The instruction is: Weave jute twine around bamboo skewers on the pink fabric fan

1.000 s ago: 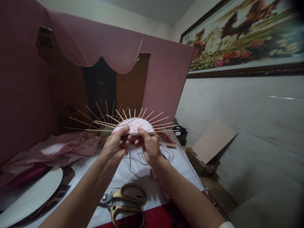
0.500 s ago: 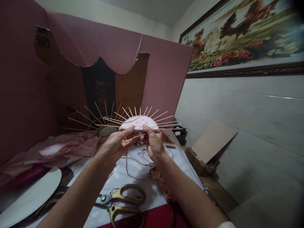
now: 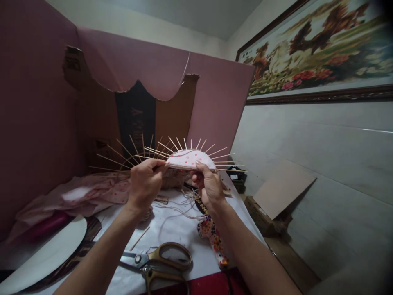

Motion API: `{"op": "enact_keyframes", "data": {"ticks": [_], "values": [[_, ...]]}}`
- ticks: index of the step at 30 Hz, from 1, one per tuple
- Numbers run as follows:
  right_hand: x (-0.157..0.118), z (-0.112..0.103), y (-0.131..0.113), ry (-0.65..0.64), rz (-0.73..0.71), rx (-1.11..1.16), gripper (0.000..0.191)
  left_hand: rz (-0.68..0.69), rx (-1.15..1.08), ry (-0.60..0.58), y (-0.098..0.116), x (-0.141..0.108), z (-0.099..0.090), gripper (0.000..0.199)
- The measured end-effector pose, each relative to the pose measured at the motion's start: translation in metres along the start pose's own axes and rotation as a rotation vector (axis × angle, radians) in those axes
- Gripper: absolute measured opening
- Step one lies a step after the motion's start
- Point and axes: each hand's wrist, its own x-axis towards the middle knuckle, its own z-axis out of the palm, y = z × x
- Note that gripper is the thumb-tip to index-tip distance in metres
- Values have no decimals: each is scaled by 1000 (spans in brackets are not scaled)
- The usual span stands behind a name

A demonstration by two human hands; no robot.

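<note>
Pinching the left corner of a red-dotted pale-pink fabric half-disc above the white-covered table, the left hand faces the right hand, closed on its lower edge; probably light and soft, with brittle thin wooden sticks, so grip the cloth

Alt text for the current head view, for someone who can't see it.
A right hand grips a half-round dotted fabric piece with fanned thin sticks; the left hand pinches at its left end. Scissors lie on the white tablecloth.
</note>
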Motion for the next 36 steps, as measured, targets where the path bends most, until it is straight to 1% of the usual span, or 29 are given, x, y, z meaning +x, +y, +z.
{"op": "enact_keyframes", "data": {"ticks": [4,6,10,14,18,25,33,36], "values": [[-2,1,0,0,5,23,21,7,-7,62,1,-1,1,7],[-3,2,-1,2,7,32,22,8,-12,73,3,-2,1,7],[-2,1,-7,10,31,60,24,4,-11,60,4,-2,-1,4],[0,1,-11,5,30,73,25,39,0,71,2,-1,-1,5],[1,-1,-10,5,24,74,23,59,-13,70,0,-1,0,6],[0,-1,-8,-21,57,86,17,33,-35,68,3,-1,-1,6],[-2,0,-11,-2,80,96,18,65,-67,91,4,-1,0,6],[-2,-1,-11,-6,81,93,19,40,-71,79,5,-1,-1,7]]}}
